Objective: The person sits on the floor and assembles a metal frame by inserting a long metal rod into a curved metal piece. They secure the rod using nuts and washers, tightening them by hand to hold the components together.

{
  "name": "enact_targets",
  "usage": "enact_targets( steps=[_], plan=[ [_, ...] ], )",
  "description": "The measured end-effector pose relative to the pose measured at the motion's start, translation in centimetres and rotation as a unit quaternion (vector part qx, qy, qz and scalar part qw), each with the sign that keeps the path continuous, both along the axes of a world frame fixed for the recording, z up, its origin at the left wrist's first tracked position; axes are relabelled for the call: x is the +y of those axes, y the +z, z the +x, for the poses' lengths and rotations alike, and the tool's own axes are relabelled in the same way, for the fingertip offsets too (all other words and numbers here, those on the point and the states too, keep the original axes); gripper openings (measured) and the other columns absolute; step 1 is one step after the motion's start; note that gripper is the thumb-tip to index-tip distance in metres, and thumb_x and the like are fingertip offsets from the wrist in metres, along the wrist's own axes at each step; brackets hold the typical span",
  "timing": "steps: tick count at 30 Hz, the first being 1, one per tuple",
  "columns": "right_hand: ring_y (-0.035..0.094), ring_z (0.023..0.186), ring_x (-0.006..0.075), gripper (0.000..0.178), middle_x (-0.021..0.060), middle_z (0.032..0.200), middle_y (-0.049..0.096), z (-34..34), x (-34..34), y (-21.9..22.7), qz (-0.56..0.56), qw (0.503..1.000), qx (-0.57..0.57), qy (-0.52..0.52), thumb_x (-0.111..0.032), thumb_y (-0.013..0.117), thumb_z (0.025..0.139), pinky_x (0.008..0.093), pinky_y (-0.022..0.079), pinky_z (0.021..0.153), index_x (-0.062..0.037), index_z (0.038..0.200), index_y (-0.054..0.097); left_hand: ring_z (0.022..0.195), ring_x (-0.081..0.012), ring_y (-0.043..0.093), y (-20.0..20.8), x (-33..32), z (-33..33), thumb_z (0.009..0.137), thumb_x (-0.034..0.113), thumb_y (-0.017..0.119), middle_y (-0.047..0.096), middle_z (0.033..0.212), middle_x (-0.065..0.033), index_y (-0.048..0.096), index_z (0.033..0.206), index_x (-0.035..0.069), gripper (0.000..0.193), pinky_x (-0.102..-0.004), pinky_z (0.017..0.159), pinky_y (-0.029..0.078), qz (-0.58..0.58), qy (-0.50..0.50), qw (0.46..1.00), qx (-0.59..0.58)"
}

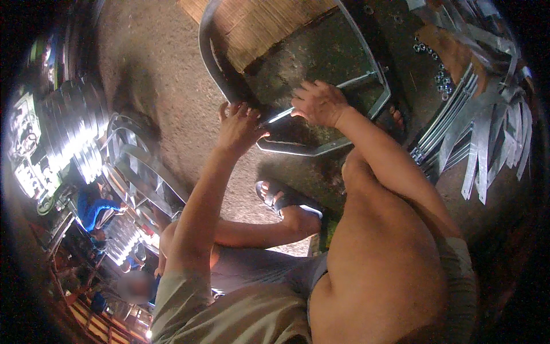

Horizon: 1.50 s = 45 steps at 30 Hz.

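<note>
A grey metal frame (213,60) with bent sides lies in front of me on the ground. A thin metal rod (361,79) crosses it from its left side to its right side. My left hand (238,131) is closed over the left side of the frame, at the rod's near-left end, and hides that joint. Over the middle of the rod, my right hand (321,104) is curled with its fingers bent round it; the palm side is hidden.
Cardboard (269,26) lies under the frame's far part. At the right are metal strips (481,137), long rods (444,114) and several nuts (444,80). Stacked curved metal bands (74,126) stand at the left. A person in blue (94,206) is beyond them. My sandalled foot (281,198) is below the frame.
</note>
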State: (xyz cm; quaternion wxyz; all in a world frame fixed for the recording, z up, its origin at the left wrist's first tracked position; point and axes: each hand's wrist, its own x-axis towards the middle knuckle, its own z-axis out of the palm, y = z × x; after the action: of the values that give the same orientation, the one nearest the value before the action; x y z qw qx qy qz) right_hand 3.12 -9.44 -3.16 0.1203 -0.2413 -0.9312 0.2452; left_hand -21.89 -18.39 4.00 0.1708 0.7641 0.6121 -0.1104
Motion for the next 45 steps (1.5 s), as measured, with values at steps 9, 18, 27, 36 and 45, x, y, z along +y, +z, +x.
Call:
enact_targets(
  steps=[9, 18, 27, 36, 45],
  plan=[
    [0.062, 0.099, 0.0225, 0.028, 0.0015, 0.095, 0.064, 0.0, 0.0, -0.3, 0.007, 1.000, -0.014, 0.012, -0.045, 0.064, 0.087, 0.0392, 0.050, 0.078, -0.0173, 0.088, 0.067, 0.127, -0.0350, 0.044, -0.1, -1.7, 0.0, 0.081, 0.035, 0.075, 0.054, 0.129, -0.0120, 0.067, 0.107, 0.017, 0.033, -0.0560, 0.110, 0.025, 0.027, 0.003, 1.000, -0.004],
    [0.062, 0.097, 0.0229, 0.027, 0.0014, 0.093, 0.064, -0.1, 0.1, -0.1, 0.013, 1.000, 0.002, 0.008, -0.044, 0.065, 0.086, 0.0396, 0.050, 0.077, -0.0169, 0.086, 0.067, 0.126, -0.0398, 0.048, -1.3, -2.3, 0.8, 0.083, 0.027, 0.075, 0.048, 0.135, -0.0197, 0.051, 0.131, 0.011, 0.055, -0.0517, 0.100, 0.045, -0.017, 0.104, 0.989, -0.099],
    [0.062, 0.095, 0.0223, 0.027, 0.0011, 0.092, 0.063, 0.1, 0.1, -0.1, 0.020, 1.000, 0.004, 0.005, -0.044, 0.066, 0.086, 0.0385, 0.050, 0.077, -0.0175, 0.085, 0.066, 0.128, -0.0399, 0.046, -0.4, -2.2, 1.1, 0.078, 0.023, 0.080, 0.050, 0.133, -0.0194, 0.057, 0.123, 0.009, 0.052, -0.0488, 0.097, 0.049, 0.010, 0.157, 0.983, -0.095],
    [0.062, 0.097, 0.0222, 0.027, 0.0011, 0.092, 0.063, 0.1, 0.0, -0.3, 0.021, 1.000, 0.002, 0.000, -0.045, 0.066, 0.086, 0.0382, 0.050, 0.078, -0.0175, 0.085, 0.066, 0.138, -0.0407, 0.035, 0.7, -2.0, 1.4, 0.075, 0.025, 0.080, 0.046, 0.140, -0.0157, 0.068, 0.109, 0.013, 0.038, -0.0558, 0.110, 0.035, 0.066, 0.086, 0.992, -0.069],
    [0.062, 0.098, 0.0227, 0.029, 0.0025, 0.094, 0.064, 0.0, 0.2, 0.0, 0.007, 1.000, -0.012, 0.009, -0.046, 0.063, 0.088, 0.0384, 0.050, 0.079, -0.0173, 0.087, 0.066, 0.133, -0.0433, 0.041, -1.9, -2.8, -0.4, 0.072, 0.023, 0.082, 0.042, 0.142, -0.0210, 0.058, 0.127, 0.012, 0.061, -0.0484, 0.102, 0.048, 0.046, 0.081, 0.985, -0.146]
  ],
)
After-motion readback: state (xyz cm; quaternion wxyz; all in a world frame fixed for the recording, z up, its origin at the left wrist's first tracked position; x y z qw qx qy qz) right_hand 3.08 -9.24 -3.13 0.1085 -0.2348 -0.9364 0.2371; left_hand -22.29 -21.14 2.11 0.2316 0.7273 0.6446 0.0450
